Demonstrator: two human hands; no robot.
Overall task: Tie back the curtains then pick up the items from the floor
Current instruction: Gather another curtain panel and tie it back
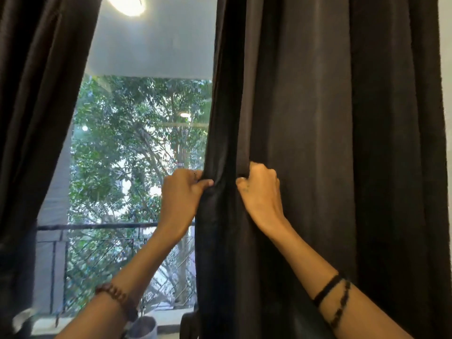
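Forearms: both reach up from the bottom edge, a beaded bracelet [117,296] on the left, black bands [333,293] on the right.
Right curtain: the dark right curtain [318,143] hangs at full length beside the window, its inner edge bunched between the two hands.
Left hand: the left hand [182,194] pinches the curtain's inner edge, thumb pressed over the fold.
Right hand: the right hand [260,192] is clenched on a pleat just beside it.
Left curtain: the left curtain [36,118] slants away toward the wall; whether it is tied, I cannot tell.
Window: glass [137,148] shows trees and a balcony railing [97,226].
Progress: early, I judge; this curtain is only gathered, no tie shows, and the floor items are out of sight.
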